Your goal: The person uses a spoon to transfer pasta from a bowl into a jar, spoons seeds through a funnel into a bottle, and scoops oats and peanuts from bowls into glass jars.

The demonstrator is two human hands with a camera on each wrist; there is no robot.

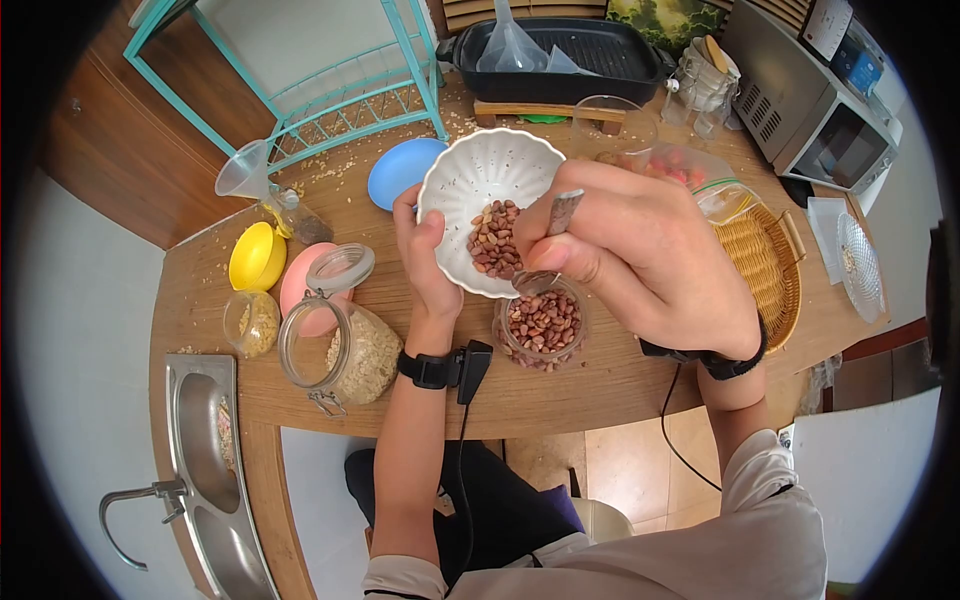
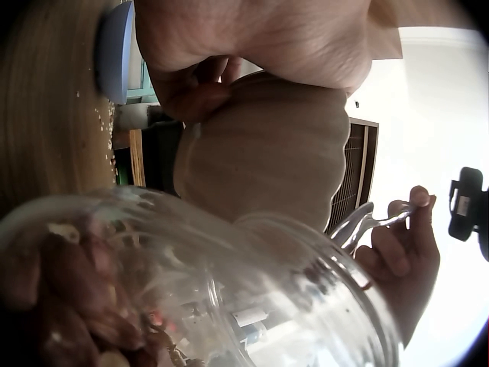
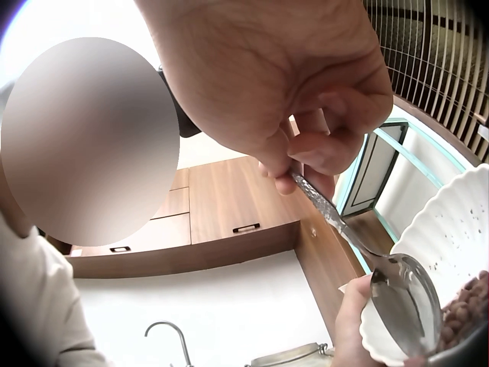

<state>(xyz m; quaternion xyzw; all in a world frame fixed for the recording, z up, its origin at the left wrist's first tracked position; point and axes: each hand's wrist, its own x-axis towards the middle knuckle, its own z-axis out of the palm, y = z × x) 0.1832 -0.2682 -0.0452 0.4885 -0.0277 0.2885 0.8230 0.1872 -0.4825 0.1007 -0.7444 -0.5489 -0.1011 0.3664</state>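
Observation:
My left hand [image 1: 430, 265] grips the rim of a white fluted bowl [image 1: 470, 160] and tilts it over a glass jar [image 1: 497, 340]. Reddish peanuts [image 1: 492, 240] lie gathered low in the bowl, with small dark specks on its wall. In my right hand [image 1: 650, 255] a metal spoon [image 3: 405, 306] is pinched by the handle, its head at the bowl's lower edge. No peanuts show on the spoon in the right wrist view. More peanuts [image 1: 545, 325] fill the jar, which stands right below the bowl and blocks part of the left wrist view.
Left stand an open clip-top jar of oats [image 1: 370, 360], a pink plate [image 1: 300, 285], a yellow bowl [image 1: 257, 257] and a small glass of pale flakes [image 1: 252, 325]. A blue plate [image 1: 400, 175] lies behind. Right are a wicker basket [image 1: 750, 265] and a microwave [image 1: 820, 110].

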